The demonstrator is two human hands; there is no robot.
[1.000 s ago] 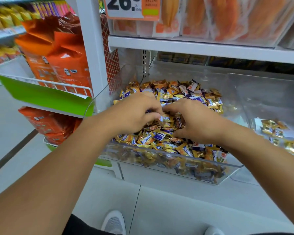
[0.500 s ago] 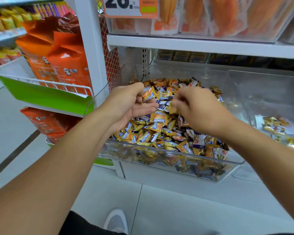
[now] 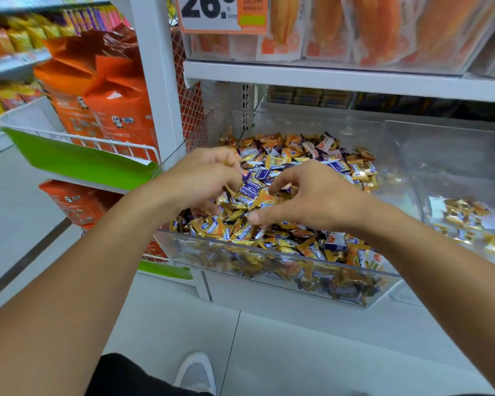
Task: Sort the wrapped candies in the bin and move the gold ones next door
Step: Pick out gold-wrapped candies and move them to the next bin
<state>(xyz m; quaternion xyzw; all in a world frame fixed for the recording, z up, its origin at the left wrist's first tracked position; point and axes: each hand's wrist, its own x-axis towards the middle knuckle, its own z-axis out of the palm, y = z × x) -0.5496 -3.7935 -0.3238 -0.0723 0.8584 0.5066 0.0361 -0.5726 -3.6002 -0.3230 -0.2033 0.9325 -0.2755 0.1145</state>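
Wrapped candies (image 3: 272, 212), gold, purple and white mixed, fill the clear bin (image 3: 269, 270); some gold ones (image 3: 466, 221) already lie in the neighbouring bin (image 3: 455, 155). Left hand (image 3: 203, 178) curls over the heap, pinching what looks like a gold wrapper; right hand (image 3: 312, 195) hovers, fingers loosely spread, empty. Best to pick single gold pieces by a crimped end. Their long axes point every way.

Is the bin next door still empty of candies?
No, a small scatter of gold candies already lies in the neighbouring clear bin, right of the full bin.
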